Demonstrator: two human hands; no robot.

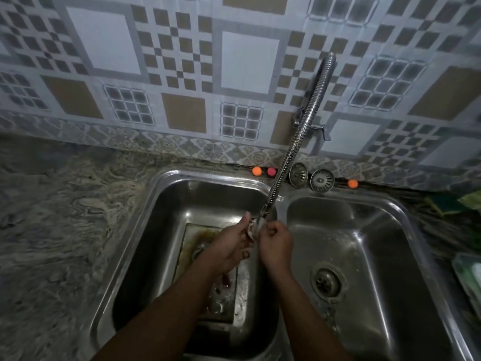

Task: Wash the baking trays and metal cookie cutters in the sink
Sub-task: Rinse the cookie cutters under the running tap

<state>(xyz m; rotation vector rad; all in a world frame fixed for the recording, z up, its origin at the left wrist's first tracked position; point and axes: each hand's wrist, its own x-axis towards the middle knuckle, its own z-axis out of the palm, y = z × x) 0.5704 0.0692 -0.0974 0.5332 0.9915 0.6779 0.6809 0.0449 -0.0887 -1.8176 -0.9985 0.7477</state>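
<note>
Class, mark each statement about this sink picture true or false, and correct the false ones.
1. The left hand and right hand hold a cookie cutter under the faucet. True.
2. The baking tray lies in the right basin. False: it lies in the left basin; the right basin holds no tray.
3. Two strainers stand at the sink's back rim. True.
4. The faucet's end hangs over the right basin. False: over the left basin.

Home kitchen: double steel sink (pixel 406 212), patterned wall tiles (pixel 182 61), marbled countertop (pixel 65 217).
</note>
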